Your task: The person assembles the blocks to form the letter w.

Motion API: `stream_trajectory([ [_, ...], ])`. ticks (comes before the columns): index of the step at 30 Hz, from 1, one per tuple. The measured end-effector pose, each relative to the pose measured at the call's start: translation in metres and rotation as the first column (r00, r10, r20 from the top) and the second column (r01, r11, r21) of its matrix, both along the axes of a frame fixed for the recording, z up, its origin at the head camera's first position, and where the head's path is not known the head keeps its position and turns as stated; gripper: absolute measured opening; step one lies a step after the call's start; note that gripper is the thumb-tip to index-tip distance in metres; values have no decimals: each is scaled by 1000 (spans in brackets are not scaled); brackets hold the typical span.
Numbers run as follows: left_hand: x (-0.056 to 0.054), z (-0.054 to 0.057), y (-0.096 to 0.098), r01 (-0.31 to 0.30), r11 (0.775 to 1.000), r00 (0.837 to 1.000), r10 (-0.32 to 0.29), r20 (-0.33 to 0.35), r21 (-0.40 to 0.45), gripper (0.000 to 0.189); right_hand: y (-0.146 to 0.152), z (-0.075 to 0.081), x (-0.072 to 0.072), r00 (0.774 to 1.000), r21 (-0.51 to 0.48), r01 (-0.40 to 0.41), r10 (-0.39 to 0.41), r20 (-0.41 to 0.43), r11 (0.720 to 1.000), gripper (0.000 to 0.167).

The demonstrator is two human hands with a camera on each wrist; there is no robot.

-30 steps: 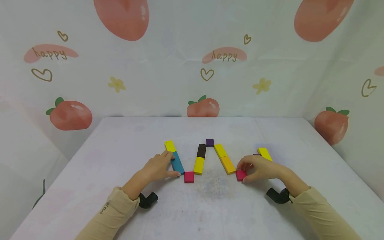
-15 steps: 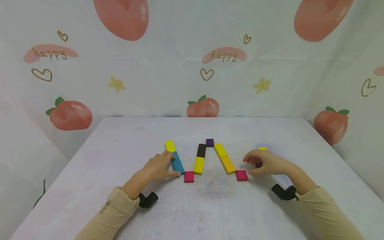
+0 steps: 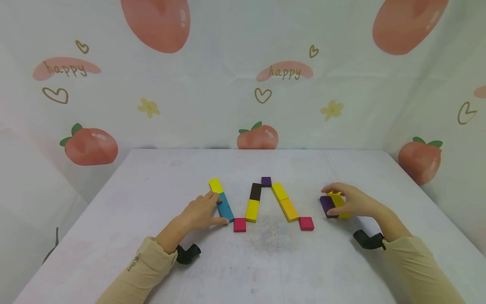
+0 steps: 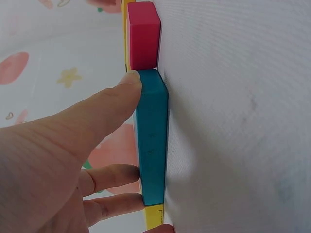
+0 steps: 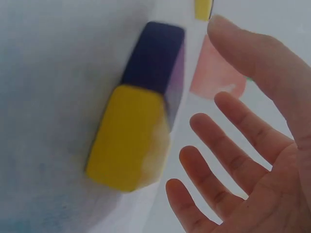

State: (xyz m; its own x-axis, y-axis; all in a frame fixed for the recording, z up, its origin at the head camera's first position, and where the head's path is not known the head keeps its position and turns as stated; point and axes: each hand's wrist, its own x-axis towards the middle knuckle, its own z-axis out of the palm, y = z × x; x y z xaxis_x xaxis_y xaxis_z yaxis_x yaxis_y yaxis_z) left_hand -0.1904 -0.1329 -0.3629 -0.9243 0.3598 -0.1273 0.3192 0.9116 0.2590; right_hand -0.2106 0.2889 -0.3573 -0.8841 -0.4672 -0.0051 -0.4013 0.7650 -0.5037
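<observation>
My left hand (image 3: 201,211) rests on a blue block (image 3: 226,209), its thumb at the near end and fingertips along the block. In the left wrist view the thumb and two fingers touch the edge of this blue block (image 4: 154,145), with a red block (image 4: 145,39) beyond the thumb. Over on the right, my right hand (image 3: 353,203) hovers above a purple block (image 3: 326,206) and a yellow block (image 3: 336,196) lying side by side. The right wrist view shows spread fingers apart from the yellow block (image 5: 126,136) and purple block (image 5: 153,58).
The blocks form a zigzag: a yellow piece (image 3: 215,185), a red square (image 3: 239,225), a black block (image 3: 256,191), a small purple square (image 3: 266,182), an orange block (image 3: 289,210) and another red square (image 3: 306,223). A printed cloth (image 3: 201,101) hangs behind the table.
My right hand has let go of the right red square and moved right and back to over the purple and yellow blocks. The left hand has stayed at the blue block.
</observation>
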Motion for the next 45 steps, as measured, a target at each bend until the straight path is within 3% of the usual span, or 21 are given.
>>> stream_trajectory([
  [18, -1, -3, 0, -5, 1000, 1000, 5, -7, -9, 62, 12, -7, -2, 1000, 20, 20, -20, -10, 1000, 70],
  [35, -1, -1, 0, 4, 1000, 1000, -4, -17, -8, 61, 25, -15, -7, 990, 29, -19, 15, 139, 999, 89],
  [45, -3, -6, -3, 27, 999, 999, -26, -44, 17, 63, 27, -14, -7, 997, 49, -25, 21, 81, 998, 87],
])
